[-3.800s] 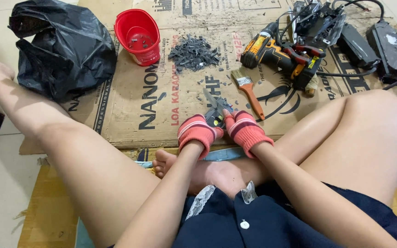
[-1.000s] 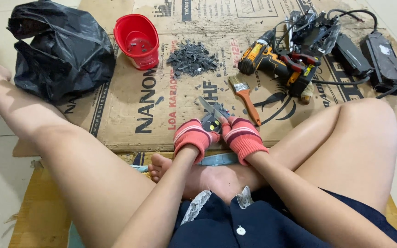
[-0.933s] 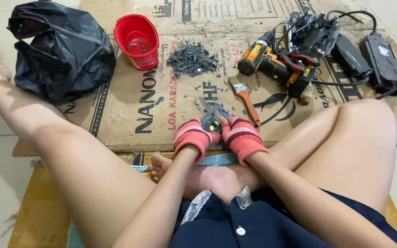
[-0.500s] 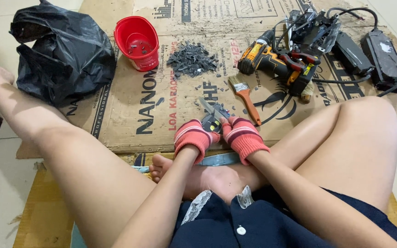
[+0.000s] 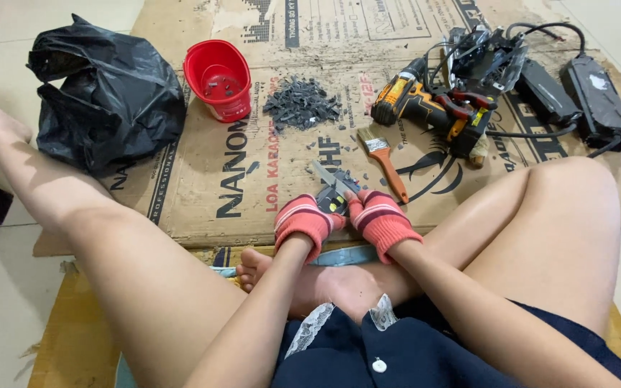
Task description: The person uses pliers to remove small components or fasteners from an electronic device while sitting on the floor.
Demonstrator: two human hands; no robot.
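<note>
Both gloved hands, left hand [image 5: 302, 221] and right hand [image 5: 380, 218], are clenching a small cutter [image 5: 330, 188], blade pointing away toward the scrap pile [image 5: 301, 104]

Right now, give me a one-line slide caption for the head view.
Gloved left hand and right hand grip a small tool over cardboard, beside a paintbrush.

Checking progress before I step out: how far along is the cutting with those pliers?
A heap of dark cut pieces already lies on the cardboard beside the red bucket. Both gloved hands, left hand and right hand, grip the pliers. How much remains is unclear; the black bag hides its contents.
</note>
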